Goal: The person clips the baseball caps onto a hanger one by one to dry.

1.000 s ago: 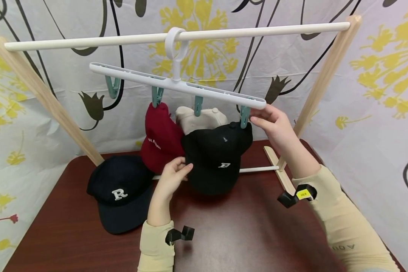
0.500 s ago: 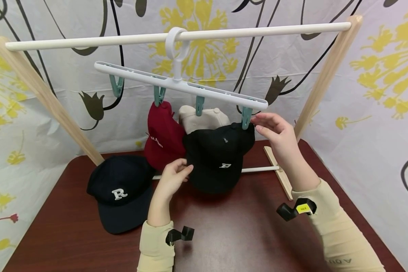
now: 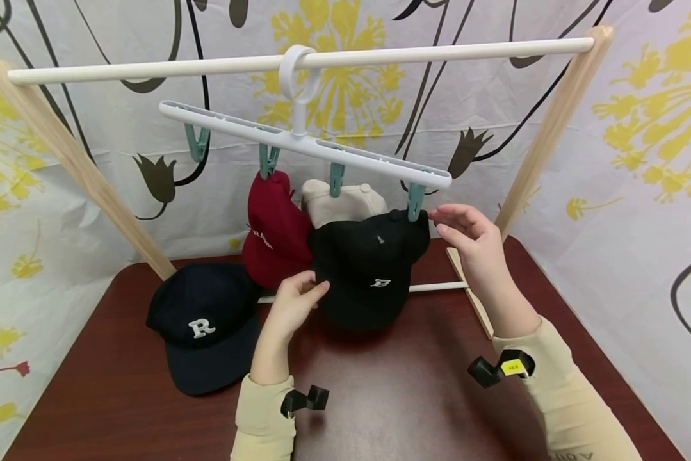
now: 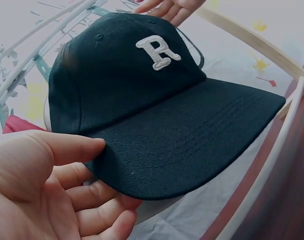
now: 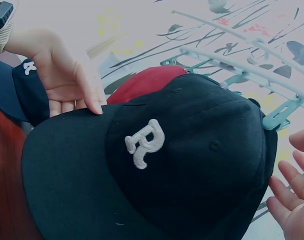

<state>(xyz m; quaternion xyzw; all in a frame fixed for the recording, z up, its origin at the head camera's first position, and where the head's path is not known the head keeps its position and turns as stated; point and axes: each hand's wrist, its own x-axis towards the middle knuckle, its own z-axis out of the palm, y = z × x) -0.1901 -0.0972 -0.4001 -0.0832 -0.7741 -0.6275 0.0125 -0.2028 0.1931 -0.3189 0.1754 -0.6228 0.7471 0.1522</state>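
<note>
– What is seen nearest?
– The tabletop (image 3: 391,397), on which a navy cap (image 3: 203,330) with a white R is laid.

– And how is the left hand (image 3: 292,304) placed?
– The brim of the black cap (image 3: 368,269) is pinched between its thumb and fingers.

– Where is that cap held?
– Above the tabletop; its back is caught in a green clip (image 3: 416,202) at the lowered end of the tilted white hanger (image 3: 374,159).

– And the right hand (image 3: 474,240)?
– Its fingers are loosely spread just beside the clipped edge; whether the fabric is touched cannot be told.

– Beyond?
– A red cap (image 3: 273,237) is clipped too, a beige cap (image 3: 345,200) is partly hidden, and a white rod (image 3: 437,52) is hooked by the hanger.
</note>
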